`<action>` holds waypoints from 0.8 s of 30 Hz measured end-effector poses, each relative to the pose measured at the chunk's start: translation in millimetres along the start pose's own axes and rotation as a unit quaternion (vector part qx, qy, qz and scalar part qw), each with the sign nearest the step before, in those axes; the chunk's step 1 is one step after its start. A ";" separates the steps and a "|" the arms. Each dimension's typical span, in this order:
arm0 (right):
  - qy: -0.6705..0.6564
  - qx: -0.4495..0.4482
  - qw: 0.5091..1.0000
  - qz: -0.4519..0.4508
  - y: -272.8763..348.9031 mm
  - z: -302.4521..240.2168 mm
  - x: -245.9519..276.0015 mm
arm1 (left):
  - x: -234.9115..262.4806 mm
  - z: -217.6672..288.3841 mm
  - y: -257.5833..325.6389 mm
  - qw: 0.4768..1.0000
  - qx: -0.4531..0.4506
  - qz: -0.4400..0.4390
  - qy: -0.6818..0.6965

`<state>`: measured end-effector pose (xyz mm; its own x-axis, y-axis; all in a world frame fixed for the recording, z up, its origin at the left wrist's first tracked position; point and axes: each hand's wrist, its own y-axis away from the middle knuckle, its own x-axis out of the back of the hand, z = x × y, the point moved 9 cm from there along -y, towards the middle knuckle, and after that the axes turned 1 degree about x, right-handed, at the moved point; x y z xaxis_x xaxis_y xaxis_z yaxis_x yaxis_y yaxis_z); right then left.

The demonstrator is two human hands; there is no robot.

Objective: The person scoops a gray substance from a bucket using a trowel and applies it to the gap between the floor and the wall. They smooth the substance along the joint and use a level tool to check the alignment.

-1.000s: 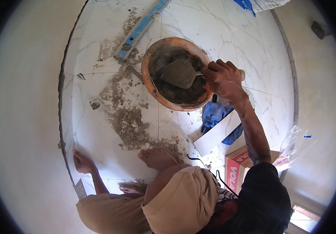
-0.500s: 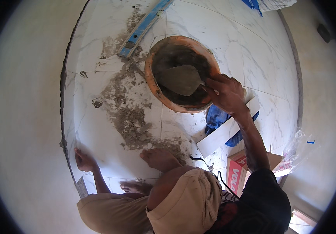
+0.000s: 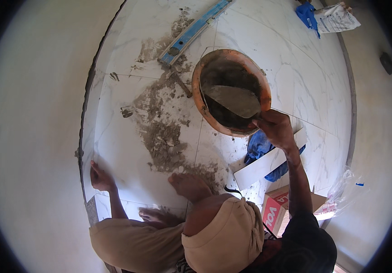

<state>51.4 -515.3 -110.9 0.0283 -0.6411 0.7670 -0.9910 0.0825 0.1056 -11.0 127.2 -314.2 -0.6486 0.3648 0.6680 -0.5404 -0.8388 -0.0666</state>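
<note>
My right hand (image 3: 275, 130) is closed around the handle of a pointed trowel (image 3: 236, 101), at the near right rim of an orange basin (image 3: 198, 98). The grey blade lies inside the basin, over dark wet mortar (image 3: 223, 70), and looks coated with grey mix. Beside the floor's left edge, close to the wall, my left hand (image 3: 101, 177) is low with its fingers curled in. Whether anything small is between those fingers is hidden.
A blue spirit level (image 3: 196, 32) lies beyond crumbled mortar (image 3: 164, 141) on white marbled tiles. Right of my feet are a white tile strip (image 3: 264, 168) over blue cloth (image 3: 258, 146) and a cardboard box (image 3: 275, 211). A white bag (image 3: 337, 19) sits far right.
The whole view has shifted, so the floor things appear farther right. My right hand has come nearer along the basin's rim, and the trowel blade has turned and tilted. The left hand stays by the wall.
</note>
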 end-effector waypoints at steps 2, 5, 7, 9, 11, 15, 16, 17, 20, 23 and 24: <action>0.009 0.006 1.000 0.005 2.2 3.7 4.7 | -0.5 6.4 2.2 1.000 0.006 -0.005 -0.025; 0.135 0.002 0.991 -0.006 -0.4 -10.4 19.9 | 1.9 6.9 2.2 0.999 0.012 -0.004 -0.035; 0.239 0.043 0.970 -0.008 -1.3 -27.3 35.3 | -0.4 6.1 3.1 0.999 0.018 -0.004 -0.030; 0.295 0.090 0.951 -0.022 -5.6 -39.4 41.7 | -0.7 6.4 5.0 0.999 0.026 -0.004 -0.026; 0.330 0.115 0.936 -0.034 -12.0 -48.0 42.4 | 3.3 15.0 7.0 0.998 0.029 -0.003 -0.060; 0.354 0.130 0.924 -0.055 -27.4 -54.4 34.8 | 4.5 15.1 5.0 0.996 0.012 -0.003 -0.084; 0.350 0.138 0.925 -0.059 -30.6 -54.4 32.9 | 3.7 15.6 5.3 0.997 0.013 -0.005 -0.079; 0.346 0.147 0.925 -0.063 -33.6 -53.6 30.3 | 3.1 15.9 5.6 0.997 0.013 -0.006 -0.074; 0.335 0.167 0.926 -0.054 -36.8 -47.0 23.8 | 1.3 12.1 4.6 0.998 0.021 -0.007 -0.059; 0.329 0.165 0.928 -0.058 -39.3 -50.9 19.3 | 1.7 8.4 2.8 0.999 0.018 -0.005 -0.048; 0.328 0.161 0.929 -0.064 -39.4 -52.3 17.2 | 2.1 7.1 2.3 0.999 0.015 -0.004 -0.044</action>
<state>97.8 -489.7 -68.7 0.1170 -0.0189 0.9929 -0.9587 -0.2632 0.1080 -9.8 123.1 -307.7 -0.5939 0.3351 0.7314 -0.5283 -0.8481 -0.0404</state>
